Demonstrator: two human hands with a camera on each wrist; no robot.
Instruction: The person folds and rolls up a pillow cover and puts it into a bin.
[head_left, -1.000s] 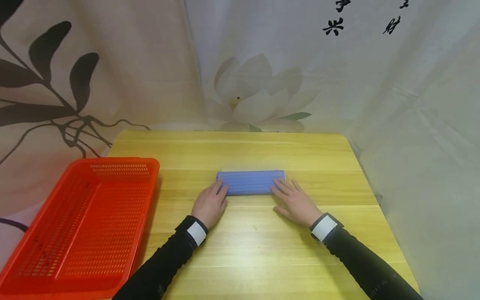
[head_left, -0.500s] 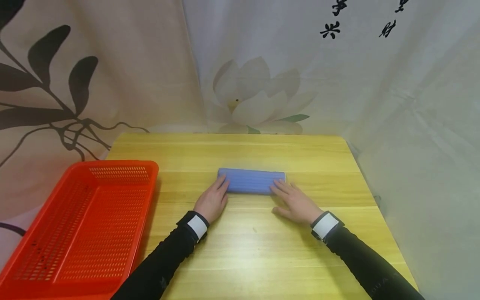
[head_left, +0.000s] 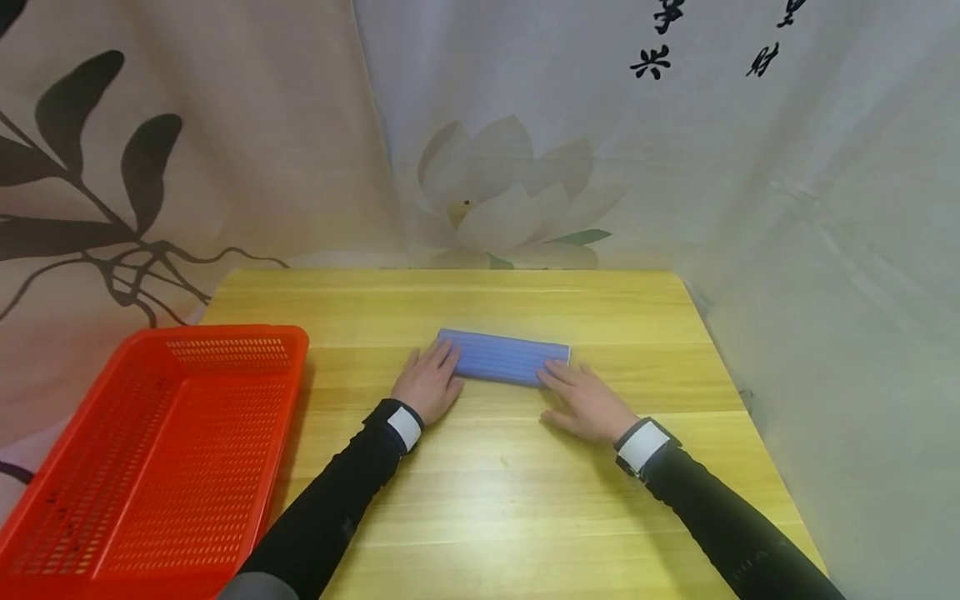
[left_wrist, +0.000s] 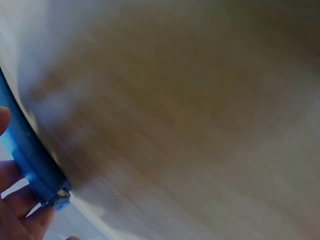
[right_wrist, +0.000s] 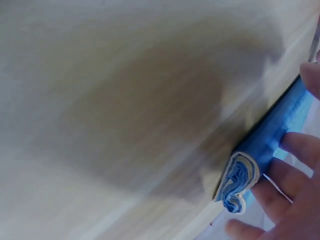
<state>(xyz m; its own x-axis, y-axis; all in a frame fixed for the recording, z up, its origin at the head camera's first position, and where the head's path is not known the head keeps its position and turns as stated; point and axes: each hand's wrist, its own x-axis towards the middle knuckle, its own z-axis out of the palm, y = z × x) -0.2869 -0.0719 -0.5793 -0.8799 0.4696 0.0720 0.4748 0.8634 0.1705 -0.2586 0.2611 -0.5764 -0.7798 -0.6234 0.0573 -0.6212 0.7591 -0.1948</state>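
A blue rolled cloth (head_left: 504,357) lies across the middle of the yellow wooden table (head_left: 495,492). My left hand (head_left: 430,382) rests flat on its left end with straight fingers. At the roll's right end my right hand (head_left: 585,398) lies flat, fingertips on the cloth. The left wrist view shows the roll's blue edge (left_wrist: 30,155) beside my fingers (left_wrist: 12,200). The right wrist view shows the spiral end of the roll (right_wrist: 240,182) against my fingers (right_wrist: 280,197).
An empty red plastic basket (head_left: 150,458) stands at the table's left edge. A printed curtain (head_left: 510,167) hangs behind and to the right of the table. Bare tabletop lies in front of the hands.
Both hands and the blue roll have moved a little farther from me across the table. The left hand now lies further up on the roll's end.
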